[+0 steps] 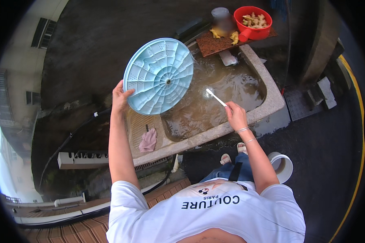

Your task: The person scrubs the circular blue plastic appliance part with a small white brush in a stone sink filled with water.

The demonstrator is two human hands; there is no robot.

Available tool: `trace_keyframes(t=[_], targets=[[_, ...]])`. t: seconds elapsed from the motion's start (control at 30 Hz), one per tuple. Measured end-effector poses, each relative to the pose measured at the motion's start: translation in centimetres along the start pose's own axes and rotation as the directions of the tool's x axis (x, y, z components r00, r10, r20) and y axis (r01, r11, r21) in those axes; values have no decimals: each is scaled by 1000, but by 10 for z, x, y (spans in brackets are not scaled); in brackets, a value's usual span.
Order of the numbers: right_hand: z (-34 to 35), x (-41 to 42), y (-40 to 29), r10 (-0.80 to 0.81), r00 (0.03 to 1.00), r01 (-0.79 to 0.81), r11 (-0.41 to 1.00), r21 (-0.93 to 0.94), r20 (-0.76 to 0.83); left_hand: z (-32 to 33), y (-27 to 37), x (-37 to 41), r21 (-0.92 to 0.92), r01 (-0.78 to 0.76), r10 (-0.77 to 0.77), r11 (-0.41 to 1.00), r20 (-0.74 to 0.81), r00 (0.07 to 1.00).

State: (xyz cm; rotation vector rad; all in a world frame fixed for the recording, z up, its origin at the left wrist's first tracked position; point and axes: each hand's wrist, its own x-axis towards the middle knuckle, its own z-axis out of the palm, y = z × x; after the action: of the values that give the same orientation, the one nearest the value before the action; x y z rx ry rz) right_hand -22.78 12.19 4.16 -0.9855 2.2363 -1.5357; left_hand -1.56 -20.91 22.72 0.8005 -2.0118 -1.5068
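My left hand point(121, 96) grips the rim of a round light-blue plastic disc point(158, 77), ribbed and partly perforated, perhaps a lid or strainer plate. The disc is held tilted up above the left part of a stone sink point(273, 100). In my right hand point(237, 116) is a white toothbrush-like brush point(216, 97), held by its handle. Its head points away from me over the murky water point(197, 112) in the basin, apart from the disc. Whether the brush head touches the water I cannot tell.
A pink cloth point(148, 140) lies on the sink's ribbed washboard point(137, 124). Behind the basin, a reddish stone slab point(206, 47) bears a red plastic dipper point(252, 33) of ginger point(255, 20) and loose ginger pieces point(234, 38). A white bucket point(287, 170) stands right of my feet.
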Motion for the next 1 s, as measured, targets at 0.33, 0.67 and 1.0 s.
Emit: trace_keyframes(t=[0.33, 0.67, 1.0], targets=[[28, 8, 28, 136, 988, -139, 990, 39, 76, -10, -23, -44, -219, -56, 27, 974, -136, 990], [89, 61, -17, 492, 833, -522, 545, 656, 254, 13, -89, -112, -586, -199, -8, 785, -331, 944], [77, 74, 20, 388, 921, -340, 826, 450, -17, 55, -172, -136, -822, -101, -265, 561, -293, 919]])
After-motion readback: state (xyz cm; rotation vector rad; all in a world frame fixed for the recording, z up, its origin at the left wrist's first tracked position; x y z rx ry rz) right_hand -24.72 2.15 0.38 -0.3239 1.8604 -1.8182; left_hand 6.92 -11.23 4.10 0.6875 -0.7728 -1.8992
